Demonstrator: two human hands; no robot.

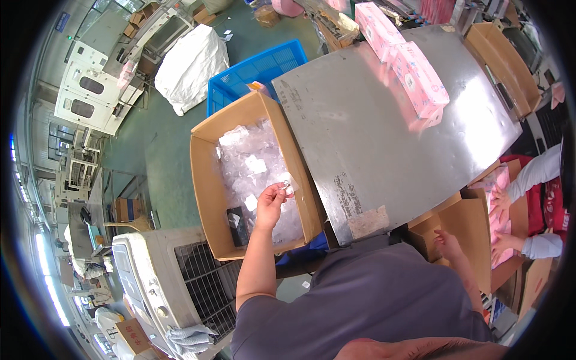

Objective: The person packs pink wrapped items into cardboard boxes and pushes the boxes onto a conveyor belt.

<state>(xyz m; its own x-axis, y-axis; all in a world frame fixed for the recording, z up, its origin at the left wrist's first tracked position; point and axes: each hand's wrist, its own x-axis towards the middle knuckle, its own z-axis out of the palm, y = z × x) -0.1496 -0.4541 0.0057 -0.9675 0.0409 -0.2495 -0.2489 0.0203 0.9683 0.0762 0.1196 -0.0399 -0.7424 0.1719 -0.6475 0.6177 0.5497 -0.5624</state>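
Note:
My left hand is raised over a cardboard box, pinching a small clear plastic piece between thumb and fingers. Many similar clear plastic pieces fill this box, with a few white paper slips among them. A dark flat item stands in the box's near left corner. Off to the right, my right hand hovers by an opened cardboard box. Its fingers are loosely bent and apart, with nothing visible in them.
A grey metal table bears pink tissue packs. At right, a co-worker's hands press pink packs in a box. A blue crate, a white sack and a white cooler unit stand leftward.

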